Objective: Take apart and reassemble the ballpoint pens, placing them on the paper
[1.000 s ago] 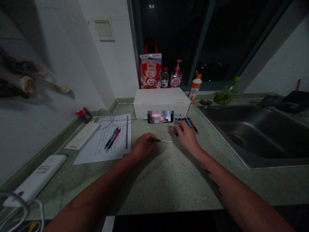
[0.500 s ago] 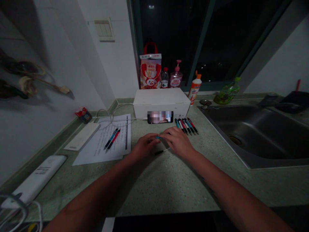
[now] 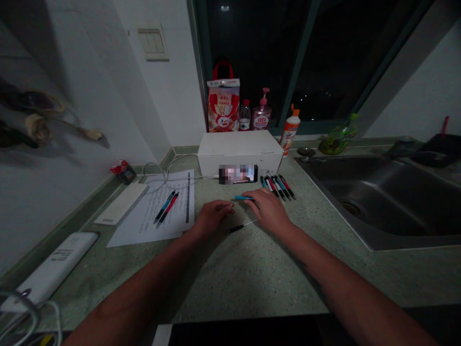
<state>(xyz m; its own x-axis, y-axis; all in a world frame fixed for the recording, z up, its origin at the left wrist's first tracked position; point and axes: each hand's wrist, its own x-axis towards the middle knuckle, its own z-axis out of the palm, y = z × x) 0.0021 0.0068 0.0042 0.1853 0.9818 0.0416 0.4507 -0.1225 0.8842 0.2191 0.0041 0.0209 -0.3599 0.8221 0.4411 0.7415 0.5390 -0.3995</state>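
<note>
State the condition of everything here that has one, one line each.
Box: closed
Phone: screen lit, upright before the box, cable attached
Left hand: fingers curled, grip unclear
Right hand: seems to grip the blue pen barrel
Black pen piece: lying down, thin white rod sticking out
Two pens on paper: lying side by side
Other pens: lying in a row
Pump bottle: upright

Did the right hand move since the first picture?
Yes. The right hand went left, farther from the sink. It was covering part of the row of pens, and now more of them show.
</note>
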